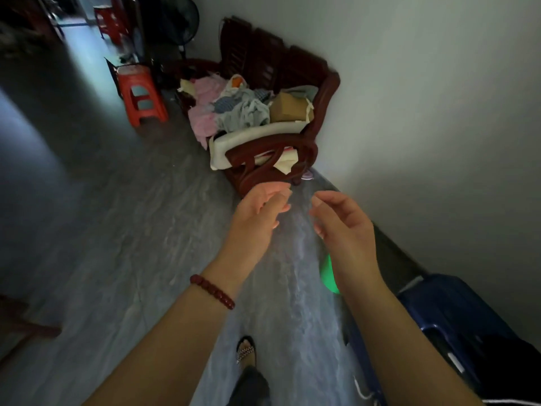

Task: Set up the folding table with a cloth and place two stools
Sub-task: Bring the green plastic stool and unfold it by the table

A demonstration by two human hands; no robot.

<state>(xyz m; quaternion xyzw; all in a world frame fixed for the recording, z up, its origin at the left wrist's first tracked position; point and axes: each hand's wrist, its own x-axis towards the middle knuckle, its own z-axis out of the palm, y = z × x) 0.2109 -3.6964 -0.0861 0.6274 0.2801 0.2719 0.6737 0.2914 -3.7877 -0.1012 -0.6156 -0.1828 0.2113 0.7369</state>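
Both hands out front, apart, fingers loose, holding nothing: left hand (257,212), right hand (342,227). Red stool (142,95) beside cluttered wooden chair (292,118).

Green object (329,276): partly hidden behind wrist of right hand (342,227), identity unclear. Blue case (456,312): cut by bottom edge. Far red stool (106,17): dim, blurred. Wooden piece (17,323): cropped at left edge.

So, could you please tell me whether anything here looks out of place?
Yes: the wooden armchair by the wall is heaped with loose clothes and a cardboard box, leaving no room to sit.
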